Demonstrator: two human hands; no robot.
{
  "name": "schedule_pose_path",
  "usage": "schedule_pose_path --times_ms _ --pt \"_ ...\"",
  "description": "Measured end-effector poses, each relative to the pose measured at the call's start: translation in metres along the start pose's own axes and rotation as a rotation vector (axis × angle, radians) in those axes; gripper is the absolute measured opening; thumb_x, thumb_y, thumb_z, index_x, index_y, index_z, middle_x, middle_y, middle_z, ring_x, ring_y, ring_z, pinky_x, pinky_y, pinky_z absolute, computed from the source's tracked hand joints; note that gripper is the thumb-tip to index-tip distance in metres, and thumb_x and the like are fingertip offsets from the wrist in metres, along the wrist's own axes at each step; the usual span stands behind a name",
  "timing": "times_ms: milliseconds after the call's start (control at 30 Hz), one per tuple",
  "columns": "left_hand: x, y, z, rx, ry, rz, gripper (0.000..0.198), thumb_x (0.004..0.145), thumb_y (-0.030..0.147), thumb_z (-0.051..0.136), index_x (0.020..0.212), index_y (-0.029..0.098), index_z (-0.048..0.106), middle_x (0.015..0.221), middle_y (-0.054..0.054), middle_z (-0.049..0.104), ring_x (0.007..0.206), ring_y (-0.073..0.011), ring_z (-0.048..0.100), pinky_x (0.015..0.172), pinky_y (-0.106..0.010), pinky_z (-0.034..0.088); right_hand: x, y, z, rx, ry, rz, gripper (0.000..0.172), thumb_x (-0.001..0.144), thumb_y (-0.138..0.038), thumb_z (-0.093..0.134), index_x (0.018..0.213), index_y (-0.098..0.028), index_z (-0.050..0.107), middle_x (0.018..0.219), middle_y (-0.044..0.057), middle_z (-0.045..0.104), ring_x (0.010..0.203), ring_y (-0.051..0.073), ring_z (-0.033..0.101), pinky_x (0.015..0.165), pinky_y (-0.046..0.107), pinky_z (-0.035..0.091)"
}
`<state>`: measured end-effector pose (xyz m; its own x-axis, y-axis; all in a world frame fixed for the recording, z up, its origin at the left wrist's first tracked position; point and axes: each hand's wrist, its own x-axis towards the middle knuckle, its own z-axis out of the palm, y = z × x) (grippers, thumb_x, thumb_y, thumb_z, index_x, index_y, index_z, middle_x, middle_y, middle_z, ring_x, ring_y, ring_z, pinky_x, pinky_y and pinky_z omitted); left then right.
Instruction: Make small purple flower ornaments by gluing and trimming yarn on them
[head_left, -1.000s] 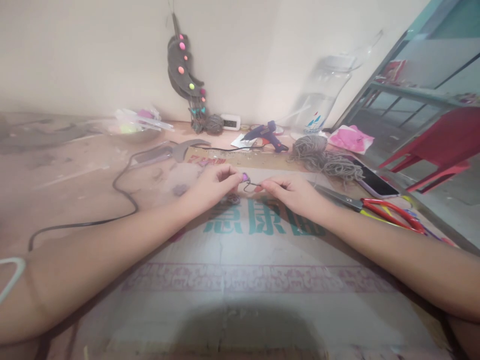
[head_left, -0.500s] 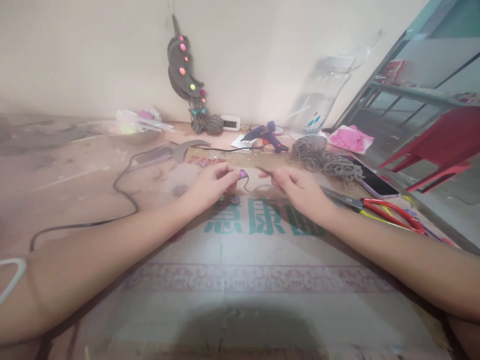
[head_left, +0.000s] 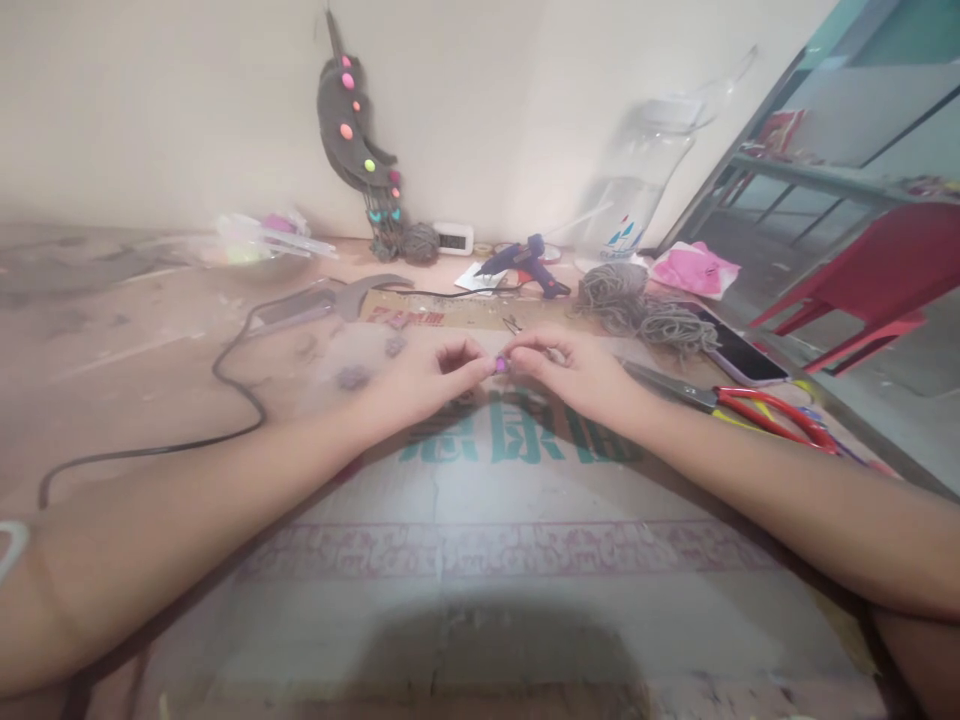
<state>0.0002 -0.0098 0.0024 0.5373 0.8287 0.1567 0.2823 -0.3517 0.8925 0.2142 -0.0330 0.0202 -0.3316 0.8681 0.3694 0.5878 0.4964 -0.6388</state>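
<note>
My left hand pinches a small purple piece between thumb and fingertips, just above the printed cardboard. Close against it from the right, my right hand has its thumb and index finger pressed together at a thin grey yarn strand, mostly hidden by the fingers. The fingertips of both hands nearly meet at the purple piece. A thin dark pointed thing shows just behind the right fingers; its kind is unclear. Small greyish-purple tufts lie left of my left hand.
Red-handled scissors lie beside my right forearm. Behind them are a phone, grey yarn and a pink cloth item. A glue gun, a clear jug and a decorated grey crescent are farther back. A black cord curves at left.
My hands have come together; the right moved left to the purple piece. The loose strand that hung between them no longer shows. The camera view has shifted slightly.
</note>
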Motion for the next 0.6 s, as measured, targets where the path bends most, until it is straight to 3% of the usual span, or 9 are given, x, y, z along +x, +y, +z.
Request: schedule_pose_path --times_ms 133,333,600 --pt "-0.002 0.001 0.001 0.026 -0.042 0.024 0.034 0.089 0.049 0.058 0.082 0.016 0.065 0.073 -0.001 0.065 0.066 -0.0130 0.057 0.063 -0.025 0.045 -0.004 -0.003 0.006 0.084 -0.048 0.022 0.017 0.088 -0.031 0.060 0.084 -0.018 0.069 0.082 0.002 0.071 0.079 0.016 0.062 0.075 0.030 0.047" --pt "0.000 0.003 0.002 -0.086 0.037 0.051 0.032 0.095 0.038 0.048 0.108 0.015 0.065 0.088 -0.005 0.069 0.079 -0.0158 0.063 0.071 -0.028 0.049 -0.005 0.001 0.007 0.262 -0.029 0.142 0.022 0.087 -0.039 0.062 0.083 -0.017 0.066 0.078 0.001 0.069 0.070 0.014 0.061 0.067 0.028 0.047" --pt "0.000 -0.003 0.001 -0.116 0.044 0.032 0.024 0.097 0.035 0.043 0.089 0.019 0.059 0.078 0.000 0.059 0.074 -0.0142 0.058 0.069 -0.027 0.046 -0.006 0.007 0.008 0.416 -0.025 0.201 0.027 0.086 -0.045 0.065 0.087 -0.018 0.066 0.086 0.004 0.073 0.076 0.017 0.068 0.074 0.031 0.052"
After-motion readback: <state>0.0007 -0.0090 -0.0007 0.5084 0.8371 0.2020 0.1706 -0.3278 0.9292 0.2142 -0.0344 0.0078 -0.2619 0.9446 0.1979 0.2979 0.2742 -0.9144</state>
